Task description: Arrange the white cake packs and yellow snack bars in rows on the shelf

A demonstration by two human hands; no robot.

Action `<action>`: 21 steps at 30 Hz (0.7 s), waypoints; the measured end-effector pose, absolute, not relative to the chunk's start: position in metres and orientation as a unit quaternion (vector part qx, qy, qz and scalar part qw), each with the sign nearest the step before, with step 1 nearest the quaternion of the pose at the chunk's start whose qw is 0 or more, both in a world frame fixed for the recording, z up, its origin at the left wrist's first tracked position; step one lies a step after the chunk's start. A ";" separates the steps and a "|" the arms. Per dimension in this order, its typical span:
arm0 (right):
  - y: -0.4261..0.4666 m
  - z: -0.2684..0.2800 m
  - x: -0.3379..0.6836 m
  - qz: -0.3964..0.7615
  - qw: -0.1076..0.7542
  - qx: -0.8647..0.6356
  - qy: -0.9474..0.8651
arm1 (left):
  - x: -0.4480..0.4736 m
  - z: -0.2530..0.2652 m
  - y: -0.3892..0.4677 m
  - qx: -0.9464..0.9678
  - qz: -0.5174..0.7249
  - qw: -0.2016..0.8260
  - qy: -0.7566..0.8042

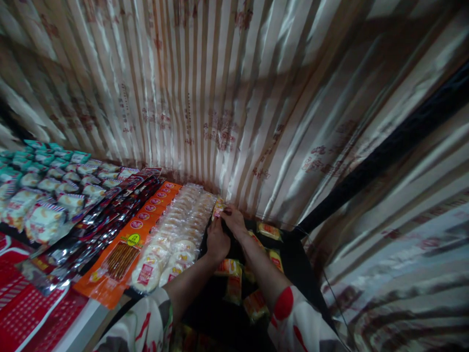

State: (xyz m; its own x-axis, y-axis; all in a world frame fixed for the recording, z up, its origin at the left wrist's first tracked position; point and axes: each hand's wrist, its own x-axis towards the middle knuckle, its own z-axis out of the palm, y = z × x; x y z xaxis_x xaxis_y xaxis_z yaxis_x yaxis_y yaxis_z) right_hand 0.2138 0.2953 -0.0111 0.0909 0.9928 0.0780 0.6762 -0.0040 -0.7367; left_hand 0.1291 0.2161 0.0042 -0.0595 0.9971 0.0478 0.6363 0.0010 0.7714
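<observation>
The left hand (219, 240) and right hand (234, 221) pinch a packet (218, 207) together, just right of the crackers' (183, 222) far end. Placing or straightening it seems the step in hand. Loose packets (269, 231) lie farther right of the crackers on the surface (298, 264). The next move seems to call for squaring it, then loosening both grips.

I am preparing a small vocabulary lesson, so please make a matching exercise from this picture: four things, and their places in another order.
1. orange packets
2. black pole
3. red basket
4. left hand and right hand

A. slanting, right side
B. together at a small packet
C. beside round wrapped snacks
D. lower left corner

Pairs: 1-C, 2-A, 3-D, 4-B
</observation>
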 end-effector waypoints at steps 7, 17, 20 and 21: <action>0.299 -0.013 0.206 0.219 0.302 -0.676 -0.635 | 0.127 0.003 0.224 0.642 0.305 0.280 0.646; 0.301 -0.018 0.209 0.202 0.284 -0.706 -0.616 | 0.128 -0.006 0.227 0.642 0.302 0.266 0.653; 0.294 -0.016 0.217 0.190 0.308 -0.687 -0.630 | 0.126 -0.003 0.223 0.648 0.301 0.254 0.652; 0.290 -0.015 0.221 0.191 0.310 -0.678 -0.639 | 0.125 -0.001 0.221 0.652 0.301 0.250 0.649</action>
